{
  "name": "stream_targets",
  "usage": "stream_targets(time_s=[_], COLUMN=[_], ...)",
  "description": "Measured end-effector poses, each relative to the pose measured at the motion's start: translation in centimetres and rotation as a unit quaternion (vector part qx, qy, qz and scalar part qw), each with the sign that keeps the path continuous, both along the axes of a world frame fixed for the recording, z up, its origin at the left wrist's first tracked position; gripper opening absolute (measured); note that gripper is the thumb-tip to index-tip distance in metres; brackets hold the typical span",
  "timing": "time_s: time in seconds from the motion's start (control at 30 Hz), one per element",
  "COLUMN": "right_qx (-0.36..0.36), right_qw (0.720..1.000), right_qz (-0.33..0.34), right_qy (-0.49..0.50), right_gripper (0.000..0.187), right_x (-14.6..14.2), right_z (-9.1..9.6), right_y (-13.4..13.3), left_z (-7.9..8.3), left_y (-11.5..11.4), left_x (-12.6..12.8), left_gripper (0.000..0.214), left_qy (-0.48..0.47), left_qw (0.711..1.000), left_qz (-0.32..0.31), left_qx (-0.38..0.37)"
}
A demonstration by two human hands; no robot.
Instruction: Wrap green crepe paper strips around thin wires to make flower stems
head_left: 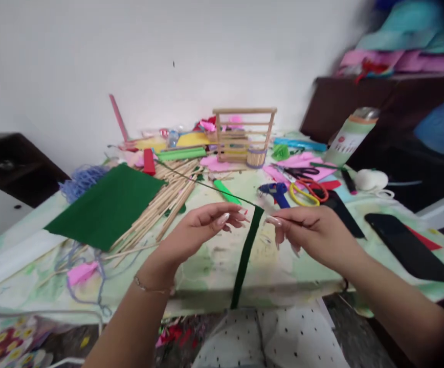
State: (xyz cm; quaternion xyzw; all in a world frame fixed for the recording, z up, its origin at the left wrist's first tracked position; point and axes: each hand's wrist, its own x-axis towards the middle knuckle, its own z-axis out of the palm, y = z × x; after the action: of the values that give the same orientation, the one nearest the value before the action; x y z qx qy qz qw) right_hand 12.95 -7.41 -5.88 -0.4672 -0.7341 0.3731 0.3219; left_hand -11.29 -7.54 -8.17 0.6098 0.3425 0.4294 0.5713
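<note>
A narrow dark green strip, which looks like felt or crepe paper, hangs down between my hands past the table's front edge. Its top end meets a thin green wire-like stem that runs off to the upper left. My right hand has thumb and forefinger pinched at the strip's top corner, the other fingers curled below. Just left of the strip is my left hand, its fingers bent and loosely apart, close under the stem. I see nothing gripped in it.
A green sheet and many thin wooden sticks lie left. Behind my hands are a blue glue gun, scissors and a small wooden stick frame. A phone and a bottle are right.
</note>
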Motion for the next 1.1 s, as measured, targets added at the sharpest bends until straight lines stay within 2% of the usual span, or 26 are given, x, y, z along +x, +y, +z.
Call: stream_targets(time_s=[0.07,0.13,0.23,0.37,0.43,0.53,0.6,0.67,0.73,0.83,0.97,1.1], right_qx=[-0.020,-0.037,-0.051,-0.034,0.002,0.110,0.174,0.187,0.192,0.205,0.205,0.182], right_qw=[0.995,0.983,0.965,0.953,0.964,0.973,0.952,0.934,0.936,0.946,0.925,0.922], right_qz=[-0.034,-0.035,-0.026,-0.036,-0.008,0.003,-0.061,-0.086,-0.064,-0.009,-0.039,0.000], right_qy=[0.094,0.176,0.256,0.299,0.265,0.202,0.246,0.293,0.288,0.251,0.317,0.342], right_gripper=[0.029,0.029,0.033,0.033,0.033,0.035,0.033,0.032,0.033,0.031,0.033,0.036], right_x=[-0.6,-1.2,-2.1,-2.6,-2.1,-0.7,0.1,0.1,-0.7,-2.8,-4.3,-4.1], right_z=[0.0,0.1,0.4,0.7,1.1,2.2,3.5,5.1,6.4,7.4,7.2,7.0], right_y=[0.4,0.7,0.8,0.8,1.2,2.6,4.0,5.4,6.5,7.9,9.6,10.8], left_z=[1.0,2.3,4.1,5.7,6.5,7.9,8.8,9.5,9.7,9.5,9.1,9.2], left_y=[1.2,2.3,3.4,4.3,4.7,5.2,5.2,5.1,4.9,5.3,6.5,7.3], left_x=[1.2,2.6,4.5,6.6,7.1,7.0,6.7,6.6,6.7,6.9,6.3,5.7], left_gripper=[0.028,0.029,0.025,0.027,0.028,0.026,0.025,0.024,0.023,0.023,0.022,0.016], left_qy=[0.002,0.041,0.049,0.010,0.008,0.057,0.119,0.165,0.186,0.195,0.157,0.152], left_qw=[0.997,0.986,0.968,0.978,0.977,0.964,0.949,0.939,0.936,0.938,0.951,0.952], left_qz=[0.060,0.117,0.140,0.129,0.132,0.132,0.124,0.102,0.086,0.100,0.120,0.107], left_qx=[0.042,0.112,0.201,0.166,0.170,0.225,0.264,0.284,0.285,0.269,0.240,0.243])
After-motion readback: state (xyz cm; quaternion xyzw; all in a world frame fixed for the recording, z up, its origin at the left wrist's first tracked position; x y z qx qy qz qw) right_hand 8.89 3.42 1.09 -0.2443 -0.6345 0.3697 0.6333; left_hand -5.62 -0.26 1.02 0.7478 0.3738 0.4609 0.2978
